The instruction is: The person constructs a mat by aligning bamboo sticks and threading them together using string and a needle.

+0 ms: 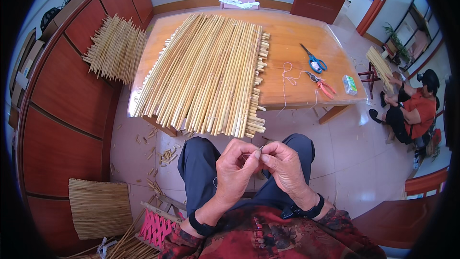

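Above my lap my left hand (235,168) and my right hand (286,167) meet, thumbs and fingertips pinched together. A thin pale thread (214,181) runs from my left hand and hangs beside its wrist. A tiny dark thing sits between the fingertips where the hands touch; it is too small to name. Just beyond my hands, a mat of thin straw-coloured stalks (206,72) tied side by side lies on the table, its near edge overhanging. Short cut ends show along its right side.
On the wooden table (287,33) lie blue-handled scissors (316,63), red-handled pliers (326,88), loose thread (289,77) and a small green-and-white box (350,85). Stalk bundles (116,49) lean at left; cut pieces (167,156) litter the floor. A person (416,110) sits at right handling stalks.
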`<state>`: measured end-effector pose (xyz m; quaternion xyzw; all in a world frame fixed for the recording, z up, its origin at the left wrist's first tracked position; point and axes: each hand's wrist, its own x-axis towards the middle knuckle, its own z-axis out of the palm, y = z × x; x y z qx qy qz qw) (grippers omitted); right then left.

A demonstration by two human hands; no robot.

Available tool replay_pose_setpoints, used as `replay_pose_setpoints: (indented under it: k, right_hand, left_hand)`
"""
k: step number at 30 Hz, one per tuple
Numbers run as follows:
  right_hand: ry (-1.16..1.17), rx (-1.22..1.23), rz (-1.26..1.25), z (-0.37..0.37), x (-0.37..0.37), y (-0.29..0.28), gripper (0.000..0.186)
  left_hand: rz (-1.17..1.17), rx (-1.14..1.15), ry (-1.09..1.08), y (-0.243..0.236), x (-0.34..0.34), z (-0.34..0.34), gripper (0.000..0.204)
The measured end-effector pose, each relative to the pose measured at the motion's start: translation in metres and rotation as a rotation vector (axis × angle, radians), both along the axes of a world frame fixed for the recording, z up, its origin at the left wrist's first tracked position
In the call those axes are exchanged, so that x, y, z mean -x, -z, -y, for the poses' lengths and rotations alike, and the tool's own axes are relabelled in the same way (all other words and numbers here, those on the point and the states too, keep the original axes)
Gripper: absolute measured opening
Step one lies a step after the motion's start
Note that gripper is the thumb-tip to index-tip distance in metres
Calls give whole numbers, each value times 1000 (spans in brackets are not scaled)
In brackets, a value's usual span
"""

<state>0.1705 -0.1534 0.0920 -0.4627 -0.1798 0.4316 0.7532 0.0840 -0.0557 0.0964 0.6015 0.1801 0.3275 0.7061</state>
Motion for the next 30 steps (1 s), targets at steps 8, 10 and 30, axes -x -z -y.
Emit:
replay_pose_setpoints:
  k: [8, 10, 30]
  right_hand:
    - [1, -11, -7, 0, 1, -3, 9]
    - [6, -19, -5, 1, 1, -2, 9]
    - [19, 59, 421, 7, -12, -22, 11]
  left_hand:
    - [19, -54, -12, 3, 0, -1, 2]
    - [19, -69, -16, 3, 0, 0, 2]
    - [-77, -305, -18, -12, 4, 2, 6]
